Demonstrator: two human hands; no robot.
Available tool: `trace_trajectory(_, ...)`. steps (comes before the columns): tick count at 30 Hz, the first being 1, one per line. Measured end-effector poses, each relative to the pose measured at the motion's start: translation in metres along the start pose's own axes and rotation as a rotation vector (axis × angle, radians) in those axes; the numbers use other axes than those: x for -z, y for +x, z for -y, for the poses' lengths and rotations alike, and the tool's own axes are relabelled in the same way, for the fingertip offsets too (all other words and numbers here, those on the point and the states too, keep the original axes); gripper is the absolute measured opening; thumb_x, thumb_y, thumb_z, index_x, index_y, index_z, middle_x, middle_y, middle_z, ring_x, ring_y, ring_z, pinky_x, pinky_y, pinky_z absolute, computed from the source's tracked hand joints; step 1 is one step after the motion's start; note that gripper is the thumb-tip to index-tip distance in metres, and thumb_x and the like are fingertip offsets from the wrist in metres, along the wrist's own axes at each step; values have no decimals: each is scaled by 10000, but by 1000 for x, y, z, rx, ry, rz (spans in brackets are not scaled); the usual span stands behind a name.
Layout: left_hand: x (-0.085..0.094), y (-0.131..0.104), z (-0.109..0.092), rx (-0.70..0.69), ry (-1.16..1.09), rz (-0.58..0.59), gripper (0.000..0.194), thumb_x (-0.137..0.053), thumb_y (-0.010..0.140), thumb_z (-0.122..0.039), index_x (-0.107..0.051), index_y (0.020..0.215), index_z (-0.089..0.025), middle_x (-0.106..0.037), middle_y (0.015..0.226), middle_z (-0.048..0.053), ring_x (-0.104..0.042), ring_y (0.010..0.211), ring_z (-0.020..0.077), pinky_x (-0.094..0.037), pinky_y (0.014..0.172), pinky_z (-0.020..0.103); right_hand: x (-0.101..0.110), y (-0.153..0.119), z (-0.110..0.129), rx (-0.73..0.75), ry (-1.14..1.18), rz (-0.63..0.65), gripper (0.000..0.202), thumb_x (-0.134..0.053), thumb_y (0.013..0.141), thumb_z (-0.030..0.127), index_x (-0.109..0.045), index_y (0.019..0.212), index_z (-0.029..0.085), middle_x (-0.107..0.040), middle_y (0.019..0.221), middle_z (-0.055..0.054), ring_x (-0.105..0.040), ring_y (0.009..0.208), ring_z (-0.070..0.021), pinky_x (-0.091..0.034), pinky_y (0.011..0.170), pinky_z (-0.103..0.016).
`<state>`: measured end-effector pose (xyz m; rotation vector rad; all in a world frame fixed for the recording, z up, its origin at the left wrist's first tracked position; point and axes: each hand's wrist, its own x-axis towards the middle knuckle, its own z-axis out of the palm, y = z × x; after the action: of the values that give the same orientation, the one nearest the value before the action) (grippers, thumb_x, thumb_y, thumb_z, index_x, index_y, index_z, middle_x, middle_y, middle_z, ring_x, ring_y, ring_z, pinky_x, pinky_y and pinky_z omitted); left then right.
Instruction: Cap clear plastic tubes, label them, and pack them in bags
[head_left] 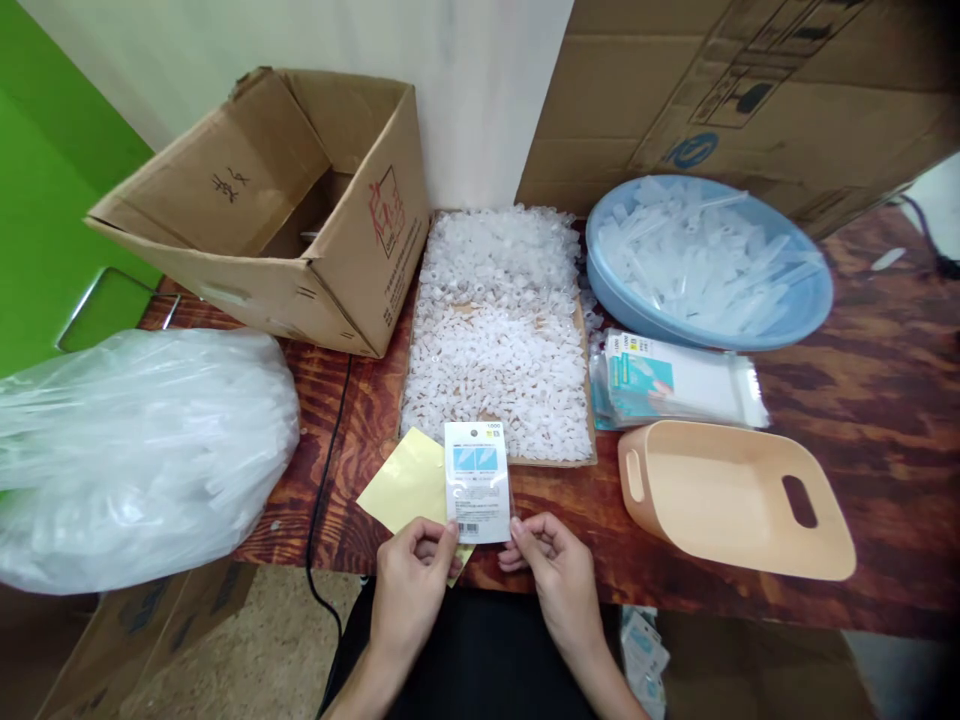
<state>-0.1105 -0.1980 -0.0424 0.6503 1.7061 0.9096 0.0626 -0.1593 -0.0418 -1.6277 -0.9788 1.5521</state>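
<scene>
A small printed packet (478,485) with a hang hole, two blue pictures and a barcode is held upright above the table's front edge. My left hand (412,575) pinches its lower left corner between thumb and finger. At the lower right edge, the thumb and fingers of my right hand (551,560) close on it. Whether anything is inside the packet I cannot make out. Partly behind it lies a yellow paper sheet (401,480). Just beyond, a cardboard tray (591,425) bears a thick layer of small translucent plastic pieces (495,350).
A blue basin (611,285) holds clear plastic parts. Near it are stacked printed bags (667,385) and a beige bin (697,545). On the left stand an open carton (367,260) and a bulging clear plastic bag (165,450). A black cable (324,485) crosses the table edge.
</scene>
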Motion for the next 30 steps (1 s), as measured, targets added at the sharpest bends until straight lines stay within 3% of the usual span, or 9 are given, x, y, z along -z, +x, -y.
trace_trajectory(16, -5, -2, 2, -102, 85, -62, 468, -586, 957, -537, -646, 660, -180, -666, 553, 23, -654, 504, 169, -499, 523, 232, -15, 4, 3, 62, -336, -120, 561, -511, 926, 724, -497, 631, 247, -537, 411, 18, -560, 326, -166, -407, 330, -227)
trace_trajectory(20, -2, -4, 7, -27, -53, -50, 500, -589, 943, -593, -702, 731, -155, -709, 600, 47, -694, 547, 195, -563, 566, 264, -15, 6, 1, 31, -266, -125, 600, -510, 893, 778, -521, 636, 235, -557, 445, 11, -562, 321, -162, -414, 314, -229)
trace_trajectory(23, -2, -5, 8, 22, -192, -47, 480, -656, 894, -613, -709, 889, -136, -758, 719, 68, -719, 578, 206, -601, 573, 296, -14, 6, 1, -1, -209, -109, 621, -520, 862, 811, -549, 661, 224, -568, 469, 11, -566, 325, -160, -441, 311, -232)
trace_trajectory(27, -4, -2, -4, 22, -252, -21, 502, -806, 792, -532, -654, 1077, -148, -772, 794, 52, -720, 581, 191, -608, 554, 291, -11, 6, 3, 6, -146, -87, 614, -529, 859, 809, -539, 676, 223, -570, 453, 17, -566, 333, -153, -471, 341, -228)
trace_trajectory(30, -7, 3, -21, 11, -208, 88, 445, -842, 752, -496, -723, 985, -137, -796, 885, 98, -752, 728, 223, -618, 635, 294, -8, 6, 1, 31, -125, -69, 584, -540, 889, 768, -533, 678, 224, -578, 429, 14, -569, 336, -155, -477, 361, -227)
